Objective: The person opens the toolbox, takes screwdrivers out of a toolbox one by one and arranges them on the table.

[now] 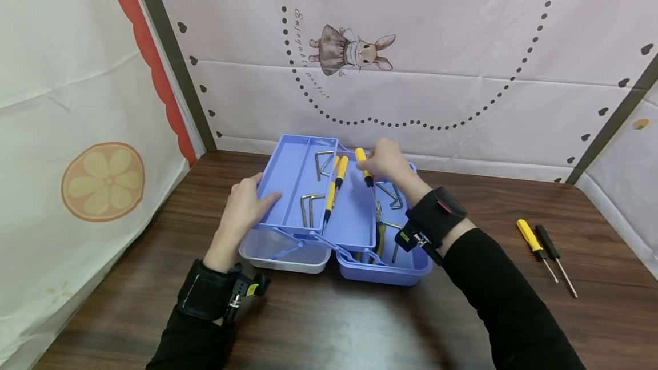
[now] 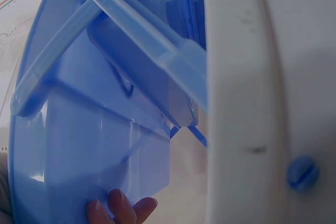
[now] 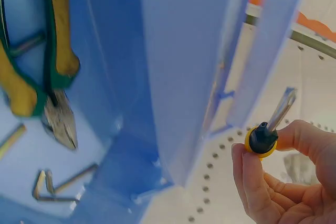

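Observation:
A blue toolbox (image 1: 380,274) stands unfolded on the table, its stepped trays held up on hinged arms. My left hand (image 1: 243,205) grips the left edge of the upper tray (image 1: 288,179), thumb on top; the left wrist view shows its fingertips (image 2: 122,205) against the underside. In my right hand (image 1: 392,161) a yellow-and-black screwdriver (image 1: 361,156) is pinched by its handle over the lower tray (image 1: 354,230). Its metal tip (image 3: 286,100) shows in the right wrist view. More yellow screwdrivers (image 1: 341,170) lie at the trays' border.
L-shaped hex keys (image 1: 311,204) lie in the upper tray, with others (image 3: 47,187) in the box bottom beside green-and-yellow pliers (image 3: 63,24). A yellow screwdriver (image 1: 529,236) and a black screwdriver (image 1: 547,241) rest on the wooden table (image 1: 488,198) at right. Printed cloth (image 1: 437,90) hangs behind.

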{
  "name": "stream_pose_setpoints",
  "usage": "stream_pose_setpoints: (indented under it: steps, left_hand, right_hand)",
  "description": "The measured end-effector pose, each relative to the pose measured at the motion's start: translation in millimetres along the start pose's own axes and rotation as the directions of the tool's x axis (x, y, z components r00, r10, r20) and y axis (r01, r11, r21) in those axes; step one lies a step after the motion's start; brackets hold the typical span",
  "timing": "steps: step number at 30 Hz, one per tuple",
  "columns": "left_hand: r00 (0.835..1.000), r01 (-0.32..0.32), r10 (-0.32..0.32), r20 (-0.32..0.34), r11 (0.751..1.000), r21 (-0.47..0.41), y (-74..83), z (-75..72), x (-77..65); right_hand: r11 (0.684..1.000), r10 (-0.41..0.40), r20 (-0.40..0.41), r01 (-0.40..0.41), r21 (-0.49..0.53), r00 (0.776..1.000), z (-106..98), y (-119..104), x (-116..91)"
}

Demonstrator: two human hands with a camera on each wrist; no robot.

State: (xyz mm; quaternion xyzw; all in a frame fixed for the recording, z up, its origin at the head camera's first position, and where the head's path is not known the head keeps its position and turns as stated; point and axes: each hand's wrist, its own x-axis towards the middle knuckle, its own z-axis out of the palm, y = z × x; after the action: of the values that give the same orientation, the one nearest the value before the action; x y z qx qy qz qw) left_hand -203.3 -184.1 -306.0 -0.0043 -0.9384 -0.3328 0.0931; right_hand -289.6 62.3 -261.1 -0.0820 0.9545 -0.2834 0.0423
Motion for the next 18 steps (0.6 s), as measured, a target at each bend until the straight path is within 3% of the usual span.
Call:
stream_pose_setpoints:
  steps: [8,18]
  left_hand:
    - [1.0,0.012,-0.012,-0.002,1.0,0.005,-0.9,-1.9,0.2]
    - [1.0,0.028,-0.028,0.0,1.0,0.008,-2.8,-3.2,-1.3]
  right_hand:
    - [0.999,-0.015,-0.055,0.013,-0.032,0.998,-31,21,-8]
    - [0.995,0.005,-0.087,-0.014,-0.101,0.996,-60,79,-22]
